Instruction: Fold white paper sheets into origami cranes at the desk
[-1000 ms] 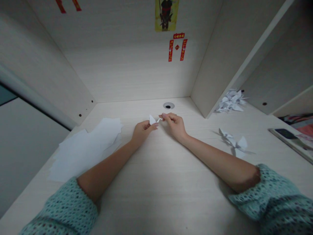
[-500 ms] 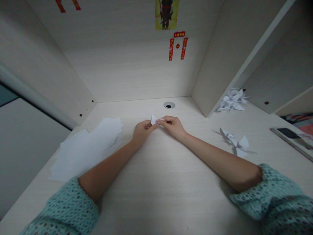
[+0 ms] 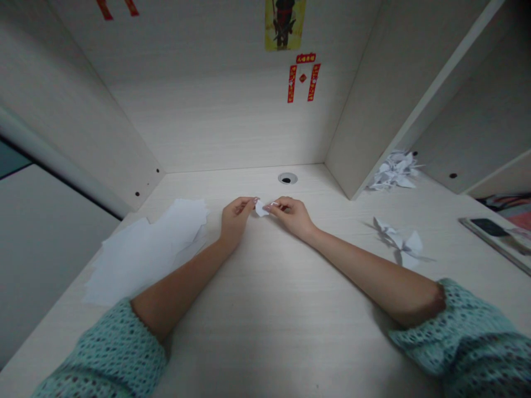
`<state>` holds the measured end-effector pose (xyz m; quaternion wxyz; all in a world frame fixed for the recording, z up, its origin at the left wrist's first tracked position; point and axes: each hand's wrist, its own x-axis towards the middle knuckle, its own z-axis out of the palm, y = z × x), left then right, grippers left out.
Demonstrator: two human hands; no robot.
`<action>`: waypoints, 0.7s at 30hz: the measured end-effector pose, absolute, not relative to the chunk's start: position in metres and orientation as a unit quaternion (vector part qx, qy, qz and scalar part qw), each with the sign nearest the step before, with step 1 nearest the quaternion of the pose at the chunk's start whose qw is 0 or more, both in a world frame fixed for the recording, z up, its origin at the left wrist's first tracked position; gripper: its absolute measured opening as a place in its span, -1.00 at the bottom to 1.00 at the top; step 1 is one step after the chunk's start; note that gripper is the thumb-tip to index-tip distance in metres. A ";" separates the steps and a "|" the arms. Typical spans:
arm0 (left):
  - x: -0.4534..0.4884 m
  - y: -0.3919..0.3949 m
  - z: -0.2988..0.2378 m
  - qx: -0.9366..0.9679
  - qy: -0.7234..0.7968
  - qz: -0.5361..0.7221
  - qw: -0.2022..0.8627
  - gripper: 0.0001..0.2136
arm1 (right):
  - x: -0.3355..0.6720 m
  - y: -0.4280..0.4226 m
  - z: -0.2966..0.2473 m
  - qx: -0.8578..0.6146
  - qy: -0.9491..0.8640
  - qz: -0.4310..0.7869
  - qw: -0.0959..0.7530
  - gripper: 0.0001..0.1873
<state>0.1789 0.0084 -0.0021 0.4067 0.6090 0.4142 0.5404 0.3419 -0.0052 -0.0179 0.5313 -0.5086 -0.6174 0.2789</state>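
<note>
Pale wood-grain desk (image 3: 265,315), matching back panel (image 3: 215,121) beyond the fingers. Overlapping white paper sheets (image 3: 145,254) lie left of the fingers of the left hand (image 3: 234,221). Its thumb and fingertips meet at the left edge of a small folded white paper (image 3: 261,209); can't tell if gripping. Folded paper sits between both hands' fingertips. Right hand (image 3: 296,215): thumb and index pinch paper's right side. Round cable hole (image 3: 287,178) just beyond those fingers. Well right of them: heap of folded paper pieces (image 3: 395,171); nearer, loose folded pieces (image 3: 411,249).
</note>
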 end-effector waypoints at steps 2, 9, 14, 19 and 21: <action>0.179 0.008 -0.002 0.604 0.415 0.546 0.407 -0.81 | 0.342 -0.007 -0.016 -0.506 -0.622 0.291 0.521 -0.68; 0.179 0.003 0.000 0.621 0.411 0.526 0.411 -0.81 | 0.344 -0.008 -0.015 -0.481 -0.667 0.294 0.487 -0.70; 0.180 0.003 0.001 0.609 0.421 0.538 0.403 -0.83 | 0.344 -0.005 -0.020 -0.490 -0.630 0.319 0.511 -0.68; 0.179 0.006 -0.002 0.595 0.420 0.555 0.402 -0.81 | 0.343 -0.003 -0.020 -0.485 -0.616 0.341 0.519 -0.67; 0.179 0.007 -0.003 0.589 0.424 0.556 0.406 -0.79 | 0.343 -0.004 -0.019 -0.487 -0.608 0.346 0.523 -0.66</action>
